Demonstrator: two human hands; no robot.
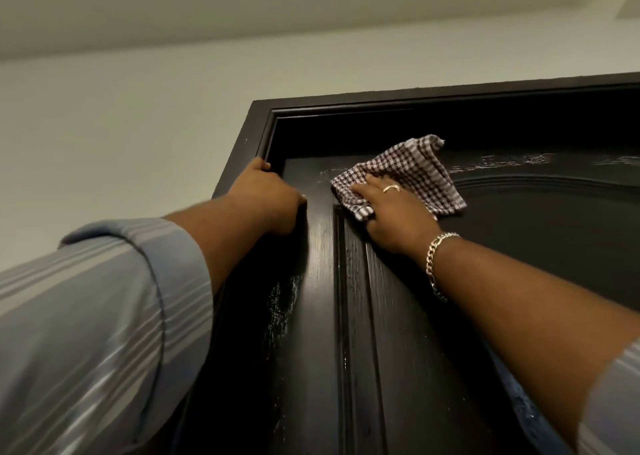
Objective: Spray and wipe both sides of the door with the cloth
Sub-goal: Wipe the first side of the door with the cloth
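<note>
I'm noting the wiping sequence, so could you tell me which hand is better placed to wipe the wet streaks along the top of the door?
The right hand, probably: it presses the checked cloth flat on the door beside the streaks. The left hand grips the door's edge, holding no cloth.

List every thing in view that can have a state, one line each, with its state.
door: dark, streaked with wet spray marks near the top and along the left edge.
cloth: checked, crumpled, pressed flat against the door's upper part.
right hand: fingers spread, pressing the cloth to the door.
left hand: fingers curled round the door's edge near the top corner.
door frame: dark, dry as far as can be told.
</note>
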